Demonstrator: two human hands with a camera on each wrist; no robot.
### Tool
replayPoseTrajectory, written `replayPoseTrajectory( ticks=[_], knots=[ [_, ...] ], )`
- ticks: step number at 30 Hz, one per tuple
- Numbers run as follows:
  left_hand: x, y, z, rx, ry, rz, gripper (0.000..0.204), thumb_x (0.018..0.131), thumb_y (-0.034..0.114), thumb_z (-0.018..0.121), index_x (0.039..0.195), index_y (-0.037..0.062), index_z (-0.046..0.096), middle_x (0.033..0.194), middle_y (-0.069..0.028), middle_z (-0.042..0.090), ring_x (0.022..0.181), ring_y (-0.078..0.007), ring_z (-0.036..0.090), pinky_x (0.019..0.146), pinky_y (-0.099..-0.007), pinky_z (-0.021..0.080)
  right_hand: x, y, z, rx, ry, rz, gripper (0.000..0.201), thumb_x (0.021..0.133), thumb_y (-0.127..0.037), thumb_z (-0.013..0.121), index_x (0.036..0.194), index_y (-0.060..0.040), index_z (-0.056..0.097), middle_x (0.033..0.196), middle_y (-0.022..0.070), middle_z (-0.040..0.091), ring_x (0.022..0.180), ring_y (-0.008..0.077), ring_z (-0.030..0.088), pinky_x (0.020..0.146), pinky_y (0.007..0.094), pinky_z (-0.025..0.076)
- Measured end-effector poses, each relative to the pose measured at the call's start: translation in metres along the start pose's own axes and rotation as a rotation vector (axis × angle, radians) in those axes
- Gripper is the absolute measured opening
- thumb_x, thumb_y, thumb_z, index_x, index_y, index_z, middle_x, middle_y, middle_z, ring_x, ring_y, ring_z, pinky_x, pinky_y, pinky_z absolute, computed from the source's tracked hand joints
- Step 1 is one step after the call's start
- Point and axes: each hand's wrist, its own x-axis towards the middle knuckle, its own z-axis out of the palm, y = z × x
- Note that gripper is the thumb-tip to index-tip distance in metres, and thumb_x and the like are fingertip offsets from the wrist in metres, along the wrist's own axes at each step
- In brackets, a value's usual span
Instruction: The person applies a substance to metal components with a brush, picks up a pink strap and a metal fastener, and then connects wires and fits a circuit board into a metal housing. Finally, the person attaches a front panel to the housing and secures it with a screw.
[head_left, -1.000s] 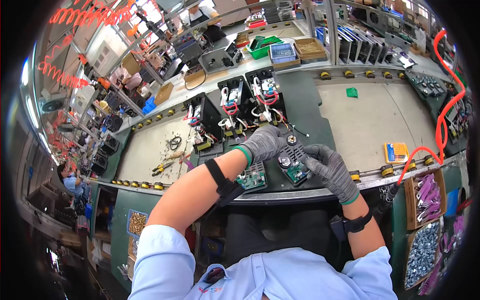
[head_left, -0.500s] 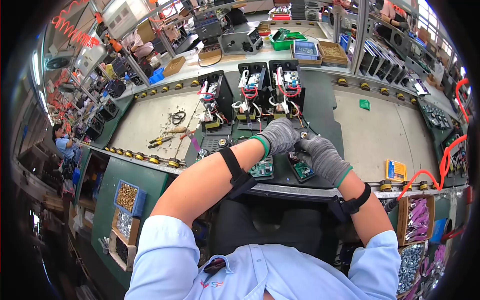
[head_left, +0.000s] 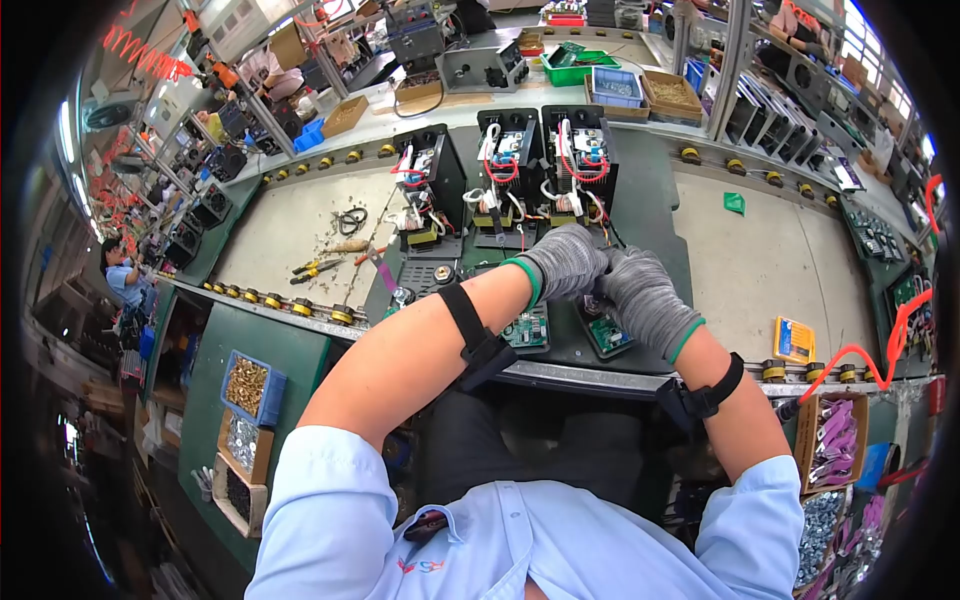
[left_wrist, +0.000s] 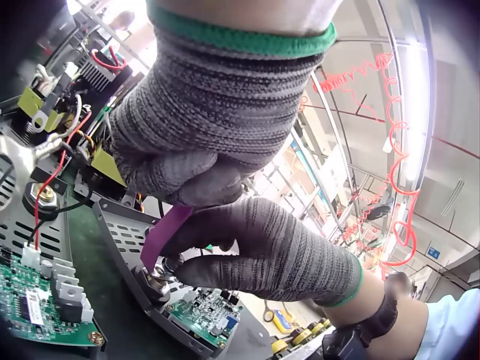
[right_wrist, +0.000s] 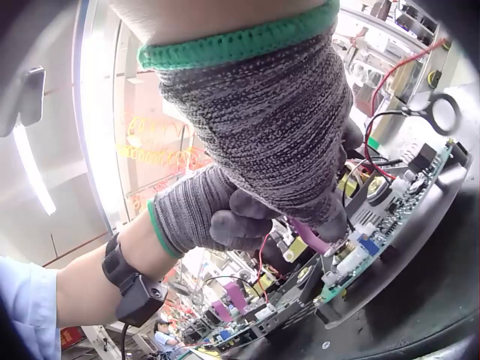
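Both hands wear grey knitted gloves with green cuffs and meet over a dark slotted plate [left_wrist: 124,232]. My left hand [head_left: 565,262] pinches the upper end of a purple strip [left_wrist: 163,234], which slants down to a round metal post [left_wrist: 155,285] on the plate. Thumb and finger of my right hand [head_left: 648,300] close round a small shiny metal part [left_wrist: 173,262] at the strip's lower end; the fingers partly hide it. A green circuit board [left_wrist: 206,311] is fixed on the plate beside the post. Red and black wires [right_wrist: 371,146] run close by.
Several black units [head_left: 515,150] with white and red wiring stand just beyond the hands. Left of them lie yellow-handled pliers [head_left: 316,270]. Boxes of brass fasteners [head_left: 250,388] stand at lower left, a box of purple strips [head_left: 833,440] at lower right, near a red coiled hose [head_left: 850,350].
My right hand, earlier apart with spread fingers, has moved inward and up against the left hand, and its fingers have closed. The head view has shifted, then stayed nearly still.
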Motion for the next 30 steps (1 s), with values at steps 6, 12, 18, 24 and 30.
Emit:
replayPoseTrajectory(
  ticks=[6,12,18,24,30],
  knots=[
    [0.002,-0.013,0.001,-0.025,-0.081,0.028,0.027,0.092,0.025,0.065,0.095,-0.0018,0.071,0.071,-0.0085,0.065,0.052,-0.0179,0.06,0.046,-0.0326,0.05,0.001,0.021,0.016,0.328,-0.085,-0.001,0.028,0.087,-0.034,0.076,0.105,-0.0128,0.078,0.109,0.0135,0.068,0.106,0.0341,0.066,0.095,0.0442,0.053],
    [0.005,-0.013,0.002,-0.1,-0.134,-0.088,0.027,0.094,0.024,0.062,0.096,-0.0012,0.07,0.071,-0.0076,0.065,0.052,-0.0177,0.06,0.047,-0.0326,0.051,0.001,0.024,0.023,0.359,-0.054,-0.026,0.028,0.086,-0.033,0.077,0.105,-0.0125,0.078,0.109,0.0138,0.068,0.106,0.034,0.066,0.095,0.0436,0.053],
    [-0.024,0.034,-0.009,-0.019,0.086,-0.104,0.029,0.093,0.022,0.058,0.1,-0.0042,0.069,0.074,-0.0152,0.069,0.058,-0.0249,0.068,0.058,-0.0389,0.056,0.009,0.01,0.013,0.17,-0.03,-0.059,0.028,0.086,-0.035,0.076,0.105,-0.0144,0.078,0.106,0.0135,0.071,0.103,0.0324,0.069,0.091,0.0438,0.055],
    [-0.019,0.006,-0.003,-0.041,0.049,-0.1,0.025,0.092,0.021,0.059,0.1,-0.0006,0.069,0.073,-0.0138,0.068,0.058,-0.0232,0.068,0.056,-0.0384,0.055,0.017,0.0,0.008,0.049,-0.222,0.082,0.037,0.086,-0.047,0.074,0.109,-0.0178,0.078,0.102,0.0118,0.071,0.101,0.0308,0.07,0.09,0.0444,0.056],
    [-0.024,0.016,-0.004,0.144,0.098,0.012,0.03,0.092,0.027,0.063,0.099,-0.0009,0.071,0.083,-0.02,0.071,0.073,-0.0314,0.073,0.072,-0.0427,0.059,0.019,0.0,0.018,0.034,-0.188,0.085,0.047,0.081,-0.055,0.077,0.112,-0.0198,0.077,0.105,0.0114,0.072,0.104,0.0306,0.07,0.09,0.0442,0.056]
  ],
)
